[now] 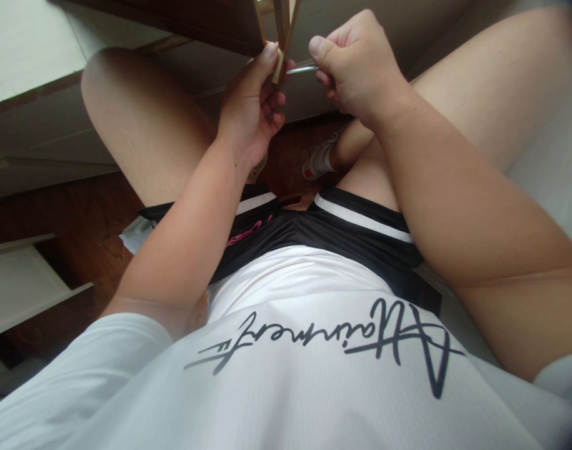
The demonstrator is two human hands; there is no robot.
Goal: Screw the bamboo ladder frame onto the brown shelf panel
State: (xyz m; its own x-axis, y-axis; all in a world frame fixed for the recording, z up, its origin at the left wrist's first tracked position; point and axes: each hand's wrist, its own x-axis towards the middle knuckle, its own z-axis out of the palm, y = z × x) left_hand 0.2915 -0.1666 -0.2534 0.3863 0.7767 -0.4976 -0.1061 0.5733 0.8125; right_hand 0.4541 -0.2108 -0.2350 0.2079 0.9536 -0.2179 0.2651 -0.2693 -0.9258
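My left hand point(255, 94) pinches the near end of a narrow light-brown wooden piece point(279, 67) between thumb and fingers, its other fingers curled. Closed around the end of a thin silvery metal rod point(302, 69) is my right hand point(361, 69), just to the right of it. The rod points left and reaches the side of the wooden piece, close to my left fingertips. Whatever part of the rod lies inside my right fist is hidden, so its exact kind cannot be told. More wooden strips point(282, 22) run upward from the held end to the top edge.
A dark brown wooden panel point(196, 22) lies beyond my left hand. At upper left is a pale surface point(27, 50) with an edge close to my knee. My bent legs flank both hands. A white open box-like piece point(23, 287) stands at lower left on the brown floor point(102, 206).
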